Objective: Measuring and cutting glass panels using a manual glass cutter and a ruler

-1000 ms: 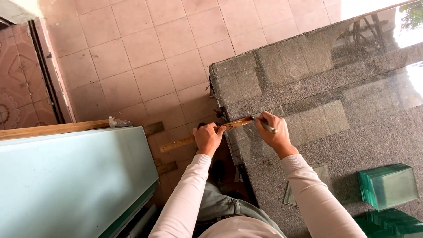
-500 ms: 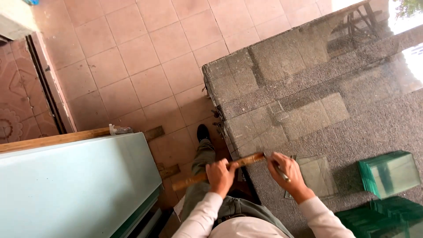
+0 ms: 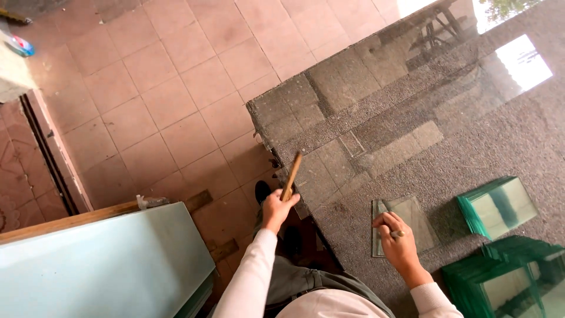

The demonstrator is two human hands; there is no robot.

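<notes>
The left hand grips a wooden straightedge raised off the table, while the right hand, pinching a small cutter, rests on a cut glass pane; stacked panes lie at 3 o'clock.

Left hand closed around the lower end of a wooden stick, raised upright and tilted slightly, over the near edge of the grey speckled surface. Right hand resting on a small glass pane lying flat, fingers curled around a small tool too small to make out. Just right of that hand, stacks of green-edged glass. Left of the left hand, a large pale glass sheet on a wooden frame, tiled floor beyond.
</notes>
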